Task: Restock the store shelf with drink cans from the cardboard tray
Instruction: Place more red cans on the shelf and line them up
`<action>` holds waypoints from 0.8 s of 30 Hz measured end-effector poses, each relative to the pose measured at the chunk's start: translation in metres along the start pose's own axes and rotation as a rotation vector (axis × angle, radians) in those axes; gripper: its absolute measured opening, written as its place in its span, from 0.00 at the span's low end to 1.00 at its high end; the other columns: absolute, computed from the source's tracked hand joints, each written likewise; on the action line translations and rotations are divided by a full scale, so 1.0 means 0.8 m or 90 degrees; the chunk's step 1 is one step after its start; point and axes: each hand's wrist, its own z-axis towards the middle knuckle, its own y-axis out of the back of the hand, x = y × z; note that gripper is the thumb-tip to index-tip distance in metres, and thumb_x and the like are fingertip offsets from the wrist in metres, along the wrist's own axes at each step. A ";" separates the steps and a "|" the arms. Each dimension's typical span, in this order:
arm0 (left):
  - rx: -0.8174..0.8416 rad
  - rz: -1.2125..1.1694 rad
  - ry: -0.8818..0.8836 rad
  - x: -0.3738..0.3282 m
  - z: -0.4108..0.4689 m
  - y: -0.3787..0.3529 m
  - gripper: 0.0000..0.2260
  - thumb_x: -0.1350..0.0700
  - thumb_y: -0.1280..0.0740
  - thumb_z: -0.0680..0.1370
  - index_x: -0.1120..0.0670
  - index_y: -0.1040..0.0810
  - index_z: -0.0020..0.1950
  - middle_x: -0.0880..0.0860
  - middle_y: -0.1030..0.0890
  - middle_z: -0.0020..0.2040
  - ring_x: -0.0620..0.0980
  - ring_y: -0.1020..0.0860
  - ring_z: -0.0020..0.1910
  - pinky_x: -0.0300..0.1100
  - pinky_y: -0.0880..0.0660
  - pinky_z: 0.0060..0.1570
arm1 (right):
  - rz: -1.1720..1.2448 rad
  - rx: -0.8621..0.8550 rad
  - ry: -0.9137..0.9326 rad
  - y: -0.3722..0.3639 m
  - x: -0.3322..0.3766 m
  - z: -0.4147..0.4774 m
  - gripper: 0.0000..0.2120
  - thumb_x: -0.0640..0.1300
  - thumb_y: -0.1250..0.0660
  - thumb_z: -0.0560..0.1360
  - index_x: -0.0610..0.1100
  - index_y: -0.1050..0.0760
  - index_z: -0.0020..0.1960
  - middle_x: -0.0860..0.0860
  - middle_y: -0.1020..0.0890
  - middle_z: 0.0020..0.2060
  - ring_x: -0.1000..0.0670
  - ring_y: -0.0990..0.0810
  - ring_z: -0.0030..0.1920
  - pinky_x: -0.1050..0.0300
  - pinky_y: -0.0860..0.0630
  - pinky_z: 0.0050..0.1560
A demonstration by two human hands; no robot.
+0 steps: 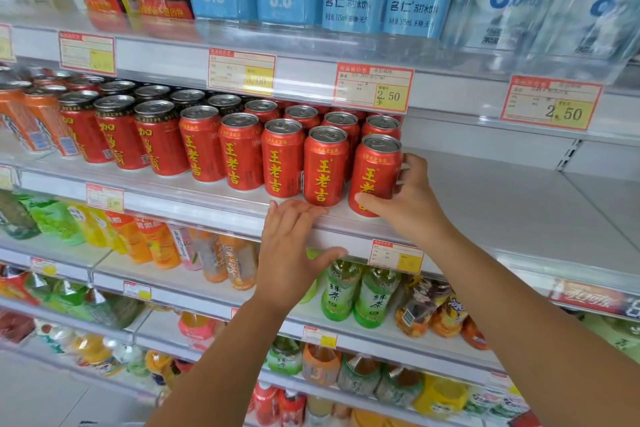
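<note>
On the middle shelf (502,204) of a store drinks rack, orange cans (20,121) stand at the far left. Next come red cans with dark upper bands (117,135), then a block of red herbal-tea cans (282,159) with yellow characters. These stand upright, packed side by side and several rows deep. The person's left hand (291,253) lies flat against the shelf's front lip. Its fingers are straight and together, with the tips just in front of the second can from the right end, and the thumb is spread out below the lip. Green tea bottles (360,291) stand on the shelf underneath. A red-bordered price tag (374,88) reading 2.50 hangs on the rail above. At the right end of the front row stands the end can (375,170), upright at the shelf's front edge and just beside its neighbour. The right hand (412,198) grips it, with the thumb across its lower front and the fingers curled round its right side. The white shelf board runs on to the right.
</note>
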 end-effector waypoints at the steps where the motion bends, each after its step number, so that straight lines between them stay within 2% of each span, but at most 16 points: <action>1: 0.002 -0.001 0.000 0.001 0.000 0.000 0.28 0.35 0.30 0.69 0.52 0.23 0.60 0.49 0.23 0.57 0.51 0.27 0.63 0.51 0.46 0.76 | -0.020 -0.010 0.001 0.001 -0.003 -0.002 0.39 0.47 0.21 0.65 0.51 0.40 0.68 0.52 0.26 0.58 0.53 0.23 0.55 0.55 0.25 0.57; 3: 0.006 0.000 -0.002 0.003 0.000 -0.002 0.28 0.35 0.30 0.69 0.52 0.23 0.61 0.49 0.23 0.57 0.51 0.28 0.63 0.51 0.47 0.76 | -0.057 -0.035 0.014 0.000 -0.005 -0.003 0.37 0.47 0.21 0.65 0.50 0.39 0.66 0.53 0.25 0.56 0.53 0.22 0.53 0.53 0.25 0.57; 7: 0.010 0.008 -0.001 0.002 0.000 -0.001 0.28 0.35 0.30 0.69 0.52 0.23 0.61 0.49 0.23 0.57 0.52 0.27 0.63 0.51 0.47 0.76 | -0.071 -0.031 0.025 -0.005 0.002 -0.003 0.33 0.47 0.23 0.68 0.47 0.35 0.66 0.56 0.26 0.52 0.54 0.24 0.51 0.57 0.27 0.54; 11: 0.002 0.007 -0.009 0.001 0.000 0.000 0.28 0.36 0.29 0.69 0.53 0.23 0.60 0.50 0.23 0.57 0.52 0.28 0.63 0.52 0.45 0.75 | -0.076 -0.024 0.016 -0.005 0.000 -0.003 0.32 0.48 0.23 0.68 0.47 0.35 0.68 0.55 0.24 0.54 0.54 0.22 0.52 0.56 0.26 0.56; 13: -0.003 -0.006 -0.016 0.002 -0.001 0.000 0.27 0.39 0.26 0.68 0.54 0.22 0.59 0.50 0.23 0.56 0.52 0.28 0.62 0.50 0.46 0.76 | -0.071 -0.033 0.008 -0.003 0.000 -0.007 0.33 0.49 0.24 0.69 0.48 0.35 0.68 0.54 0.24 0.57 0.53 0.23 0.56 0.53 0.26 0.60; 16: -0.002 -0.020 -0.012 -0.002 -0.001 0.004 0.26 0.43 0.24 0.69 0.53 0.23 0.62 0.50 0.23 0.58 0.53 0.28 0.64 0.48 0.49 0.76 | -0.004 -0.145 0.027 0.007 0.004 -0.031 0.29 0.49 0.25 0.71 0.50 0.34 0.67 0.53 0.23 0.59 0.54 0.23 0.58 0.57 0.27 0.61; 19: -0.038 -0.051 -0.062 -0.024 -0.001 0.010 0.22 0.49 0.28 0.73 0.57 0.23 0.64 0.53 0.22 0.63 0.55 0.29 0.68 0.58 0.40 0.73 | 0.062 -0.266 0.045 0.033 0.002 -0.085 0.16 0.44 0.30 0.75 0.50 0.29 0.61 0.54 0.20 0.53 0.57 0.21 0.54 0.61 0.25 0.57; 20: -0.050 -0.077 -0.103 -0.036 -0.005 0.009 0.20 0.52 0.29 0.74 0.59 0.22 0.63 0.55 0.22 0.63 0.56 0.29 0.68 0.58 0.37 0.71 | 0.061 -0.295 0.041 0.044 -0.005 -0.108 0.12 0.43 0.31 0.76 0.49 0.27 0.59 0.54 0.19 0.51 0.58 0.20 0.52 0.63 0.25 0.55; 22: -0.012 -0.155 -0.157 -0.068 -0.025 -0.003 0.16 0.57 0.30 0.74 0.60 0.21 0.60 0.57 0.21 0.61 0.55 0.27 0.65 0.48 0.34 0.70 | 0.042 -0.344 0.004 0.067 -0.030 -0.159 0.07 0.43 0.33 0.78 0.48 0.25 0.56 0.56 0.19 0.47 0.59 0.20 0.49 0.66 0.25 0.50; 24: 0.126 -0.248 -0.131 -0.105 -0.060 -0.030 0.15 0.56 0.33 0.75 0.57 0.21 0.60 0.54 0.21 0.60 0.51 0.26 0.62 0.35 0.37 0.68 | 0.030 -0.369 -0.062 0.094 -0.072 -0.212 0.06 0.44 0.34 0.79 0.47 0.24 0.55 0.55 0.18 0.45 0.56 0.19 0.47 0.62 0.23 0.49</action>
